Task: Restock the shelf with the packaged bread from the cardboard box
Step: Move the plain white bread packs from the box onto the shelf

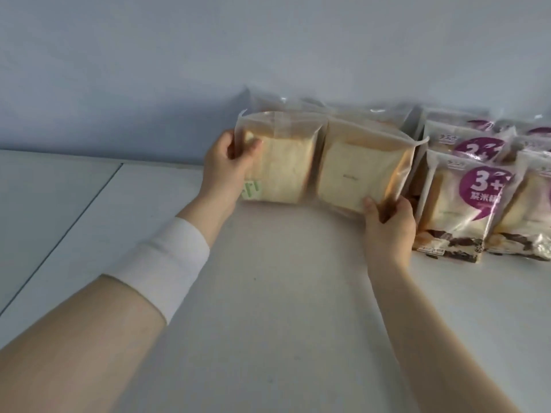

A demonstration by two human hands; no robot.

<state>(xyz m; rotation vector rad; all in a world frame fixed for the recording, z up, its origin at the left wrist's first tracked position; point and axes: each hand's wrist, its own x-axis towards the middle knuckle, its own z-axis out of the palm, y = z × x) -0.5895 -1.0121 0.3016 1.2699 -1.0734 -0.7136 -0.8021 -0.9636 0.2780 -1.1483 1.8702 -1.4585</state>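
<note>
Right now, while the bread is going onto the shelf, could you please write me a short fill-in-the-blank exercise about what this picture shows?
1. The left hand grips the left clear pack at its ____ edge.
2. The right hand grips the right clear pack at its lower ____ corner.
3. The printed packs on the right carry a round label coloured ____.
4. The band round the left forearm is ____.

Missing words: left; right; purple; white.
</note>
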